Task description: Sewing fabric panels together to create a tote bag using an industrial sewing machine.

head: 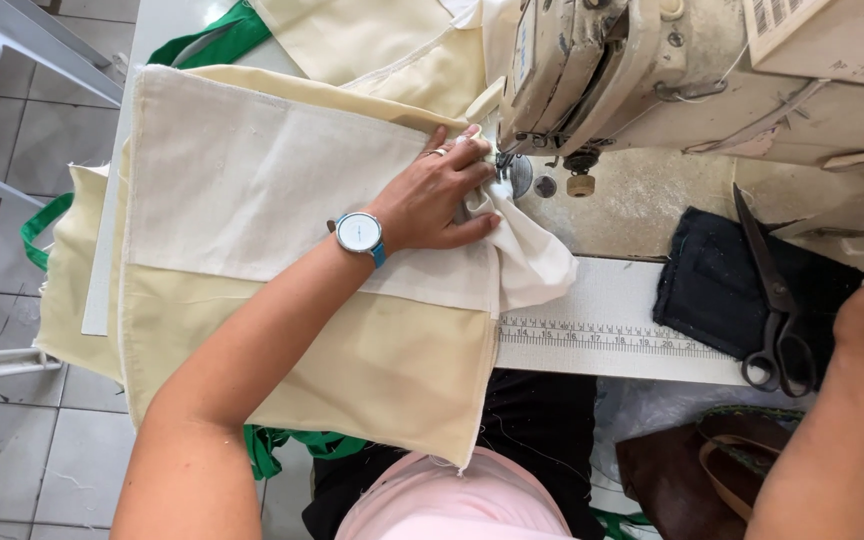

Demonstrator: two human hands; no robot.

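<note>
1. Bright, even daylight fills the head view; colours read clearly.
2. Shadows are soft, darkest under the sewing machine (712, 90) head.
3. Focus is sharp overall.
4. Straight lines bow slightly near the frame edges.
</note>
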